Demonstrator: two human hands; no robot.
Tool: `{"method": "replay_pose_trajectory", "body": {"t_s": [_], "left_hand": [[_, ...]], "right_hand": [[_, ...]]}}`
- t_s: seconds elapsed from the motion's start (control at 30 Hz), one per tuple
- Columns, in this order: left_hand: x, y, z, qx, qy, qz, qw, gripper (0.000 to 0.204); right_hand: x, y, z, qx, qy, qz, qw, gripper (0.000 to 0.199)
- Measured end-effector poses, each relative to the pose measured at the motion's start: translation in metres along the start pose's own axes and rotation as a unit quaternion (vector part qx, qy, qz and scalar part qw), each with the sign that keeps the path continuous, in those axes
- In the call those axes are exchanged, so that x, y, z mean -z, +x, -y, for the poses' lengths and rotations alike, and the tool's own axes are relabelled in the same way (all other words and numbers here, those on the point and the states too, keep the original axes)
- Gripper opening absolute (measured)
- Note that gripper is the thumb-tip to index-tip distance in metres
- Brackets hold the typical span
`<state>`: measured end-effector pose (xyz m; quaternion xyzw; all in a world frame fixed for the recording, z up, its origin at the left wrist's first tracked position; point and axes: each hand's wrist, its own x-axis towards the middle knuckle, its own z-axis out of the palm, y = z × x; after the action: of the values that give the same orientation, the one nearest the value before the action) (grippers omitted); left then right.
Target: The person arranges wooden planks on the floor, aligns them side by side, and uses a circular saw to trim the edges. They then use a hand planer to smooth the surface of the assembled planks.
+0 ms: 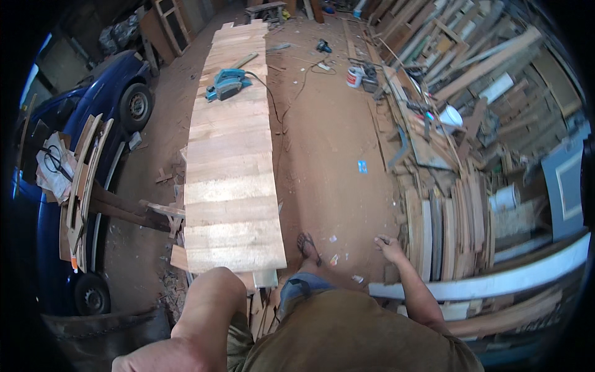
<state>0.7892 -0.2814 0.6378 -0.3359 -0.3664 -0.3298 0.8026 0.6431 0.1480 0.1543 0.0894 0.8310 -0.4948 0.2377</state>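
A long light wooden panel [232,152], made up of strips running crosswise, stretches away in front of me. A teal electric planer [229,84] rests towards its far end, its dark cord trailing off the right edge. My left arm is bent, with the elbow over the panel's near end. Only part of my left hand [145,361] shows at the lower edge, its fingers hidden. Out to the right, above the dirt floor, hangs my right hand [389,248], fingers loosely bent and apart, with nothing visible in them.
A blue car [93,93] stands on the left, beside a stack of thin boards [87,180]. Timber offcuts [446,229] are piled along the right. A white bucket [354,77] and another power tool [323,46] sit farther off on the floor.
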Motion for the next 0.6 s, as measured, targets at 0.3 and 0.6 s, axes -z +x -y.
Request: {"method": "replay_pose_trajectory", "body": {"t_s": [0.3, 0.6], "left_hand": [[-0.013, -0.077, 0.175, 0.175, -0.105, 0.104, 0.973, 0.024], [0.072, -0.352, 0.436, 0.518, 0.391, 0.116, 0.752, 0.046]], "right_hand": [[0.072, 0.183, 0.045, -0.143, 0.014, -0.045, 0.989, 0.033], [0.112, 0.372, -0.021, -0.291, -0.091, 0.105, 0.946, 0.034]]}}
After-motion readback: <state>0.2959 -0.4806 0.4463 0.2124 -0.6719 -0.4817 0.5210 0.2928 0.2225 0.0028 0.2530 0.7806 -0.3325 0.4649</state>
